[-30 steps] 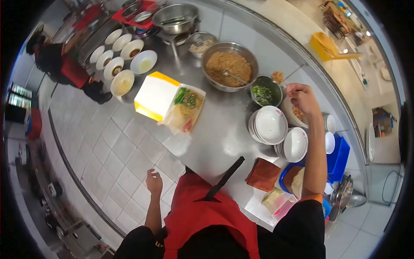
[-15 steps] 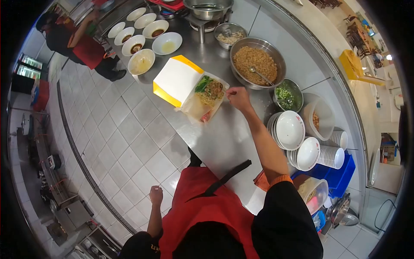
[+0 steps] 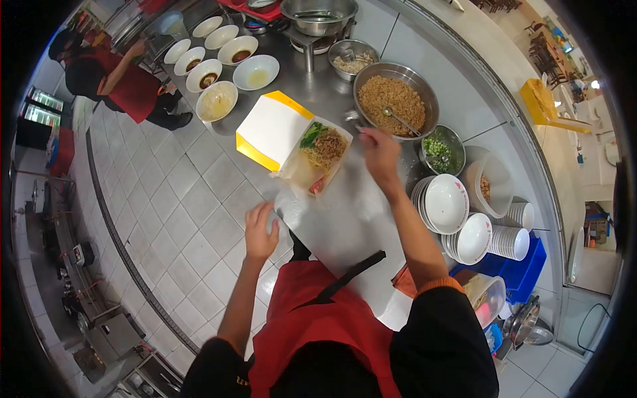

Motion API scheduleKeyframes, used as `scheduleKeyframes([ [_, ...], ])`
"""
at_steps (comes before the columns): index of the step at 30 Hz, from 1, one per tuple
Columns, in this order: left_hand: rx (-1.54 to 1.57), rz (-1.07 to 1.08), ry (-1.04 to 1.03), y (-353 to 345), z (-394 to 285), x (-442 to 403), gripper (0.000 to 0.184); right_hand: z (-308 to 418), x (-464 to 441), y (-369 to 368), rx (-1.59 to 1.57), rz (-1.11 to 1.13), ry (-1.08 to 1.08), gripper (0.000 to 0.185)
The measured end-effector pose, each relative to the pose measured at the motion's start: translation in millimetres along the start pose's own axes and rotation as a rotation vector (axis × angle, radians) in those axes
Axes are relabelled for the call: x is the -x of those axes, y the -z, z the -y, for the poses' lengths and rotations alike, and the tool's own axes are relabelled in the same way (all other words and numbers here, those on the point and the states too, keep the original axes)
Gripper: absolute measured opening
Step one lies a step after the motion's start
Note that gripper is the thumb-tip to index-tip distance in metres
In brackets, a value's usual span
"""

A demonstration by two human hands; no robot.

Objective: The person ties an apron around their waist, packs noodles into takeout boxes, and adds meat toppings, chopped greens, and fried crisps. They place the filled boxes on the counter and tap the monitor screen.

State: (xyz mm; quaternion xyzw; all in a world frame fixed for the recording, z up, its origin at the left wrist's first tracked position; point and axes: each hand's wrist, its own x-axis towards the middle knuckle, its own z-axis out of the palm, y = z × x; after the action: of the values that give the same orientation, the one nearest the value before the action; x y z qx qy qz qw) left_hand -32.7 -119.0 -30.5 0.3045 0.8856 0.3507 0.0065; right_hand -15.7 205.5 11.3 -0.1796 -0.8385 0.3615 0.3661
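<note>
My left hand [image 3: 261, 231] is raised near the table's front edge, its fingers apart and holding nothing. Over the steel table, my right hand [image 3: 383, 158] has its fingers closed. A small shiny metal utensil [image 3: 352, 116], smeared by motion, shows at its fingertips; its exact kind is unclear. Left of that hand lies a takeaway box [image 3: 271, 129] with a white-and-yellow lid folded open. Inside, on translucent paper, are noodles [image 3: 318, 159] with brown minced topping, green leaves and a reddish piece. Just beyond my right hand stands a steel bowl of brown mince [image 3: 391, 96] with a spoon in it.
Several white bowls [image 3: 216, 101], some holding sauce, stand at the far left of the table. Chopped greens [image 3: 439, 149] fill a steel bowl at right, near stacked bowls [image 3: 446, 202] and a blue crate [image 3: 524, 265]. A co-worker [image 3: 126, 86] stands at upper left.
My left hand has come up and forward toward the box, its fingers opening. My right hand has drawn back from the box's right edge, and a blurred metal utensil now shows at it.
</note>
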Motion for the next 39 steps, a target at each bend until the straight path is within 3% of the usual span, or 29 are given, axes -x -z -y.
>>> scheduleKeyframes([
  [1, -0.116, 0.008, -0.162, -1.3, -6.5, -24.7, 0.043, 12.6, -3.8, 24.7, 0.073, -0.072, -0.016, 0.010],
  [4, -0.163, 0.077, -0.263, -7.9, -13.0, -75.6, 0.044, 14.2, -6.3, 123.8, 0.183, -0.360, -0.123, 0.010],
  [6, -0.143, 0.139, -0.368, -16.5, -7.6, -93.1, 0.034, 1.2, -6.0, 201.1, 0.762, -0.421, -0.123, 0.013],
  [8, -0.128, 0.131, -0.409, -25.2, -1.6, -109.7, 0.026, -16.4, -3.8, 251.3, 1.184, -0.294, -0.405, 0.015],
  [9, -0.120, 0.136, -0.476, -28.2, 0.8, -116.3, 0.018, -39.3, -1.6, 268.2, 1.190, -0.279, -0.397, 0.015],
  [11, -0.117, 0.140, -0.485, -31.1, -8.3, -138.7, 0.013, -86.7, 9.6, 283.9, 1.284, -0.019, -0.598, 0.013],
  [12, -0.117, 0.142, -0.497, -35.2, -14.4, -151.1, 0.009, -77.6, 11.9, 280.4, 1.292, -0.024, -0.594, 0.013],
  [14, -0.092, 0.184, -0.549, -43.8, -21.0, -178.3, 0.009, -57.8, 15.8, 253.4, 1.186, -0.378, -0.216, 0.010],
  [16, -0.072, 0.287, -0.618, -56.0, -22.2, -203.2, 0.012, -30.0, 10.9, 213.1, 0.882, -0.527, -0.082, 0.012],
  [18, -0.007, 0.359, -0.660, -66.1, -21.8, -226.4, 0.012, -5.8, 22.3, 136.3, 0.278, -0.395, -0.035, 0.007],
  [19, 0.058, 0.421, -0.706, -71.6, -22.4, -235.2, 0.012, 11.1, 30.7, 92.5, 0.013, -0.173, -0.224, 0.015],
  [20, 0.064, 0.434, -0.712, -74.0, -24.1, -241.8, 0.012, 33.7, 33.3, 51.8, 0.126, -0.035, -0.362, 0.035],
  [21, 0.094, 0.502, -0.726, -72.5, -27.0, -247.9, 0.012, 34.1, 37.3, 14.6, 0.132, 0.058, -0.192, 0.051],
  [22, 0.122, 0.573, -0.740, -70.3, -28.8, -252.2, 0.012, 16.5, 51.5, -27.2, 0.235, 0.075, -0.169, 0.057],
  [24, 0.128, 0.612, -0.735, -66.9, -31.5, -257.5, 0.014, 14.5, 48.1, -68.9, 0.225, -0.006, -0.216, 0.040],
  [25, 0.131, 0.629, -0.718, -65.0, -32.7, -260.9, 0.017, 9.1, 44.6, -75.2, 0.232, -0.016, -0.226, 0.040],
  [27, 0.012, 0.650, -0.675, -59.6, -29.8, -268.1, 0.022, 1.5, 37.9, -83.5, 0.023, -0.044, -0.531, 0.018],
  [28, -0.111, 0.660, -0.622, -58.1, -27.6, -270.2, 0.027, -3.5, 35.2, -84.5, 0.031, -0.048, -0.542, 0.018],
  [30, -0.089, 0.665, -0.572, -62.1, -19.6, -280.7, 0.032, -10.4, 25.2, -81.0, 0.023, -0.072, -0.429, 0.010],
  [34, -0.131, 0.617, -0.439, -77.4, -17.0, -298.4, 0.039, -32.8, 12.4, -85.4, 0.141, -0.073, -0.403, 0.010],
  [37, -0.156, 0.552, -0.462, -100.2, -8.7, -303.0, 0.042, -44.3, 10.2, -89.1, 0.283, 0.011, -0.425, 0.010],
  [39, -0.154, 0.551, -0.446, -105.4, -9.6, -304.2, 0.043, -40.4, 9.9, -92.8, 0.542, -0.168, -0.246, 0.018],
])
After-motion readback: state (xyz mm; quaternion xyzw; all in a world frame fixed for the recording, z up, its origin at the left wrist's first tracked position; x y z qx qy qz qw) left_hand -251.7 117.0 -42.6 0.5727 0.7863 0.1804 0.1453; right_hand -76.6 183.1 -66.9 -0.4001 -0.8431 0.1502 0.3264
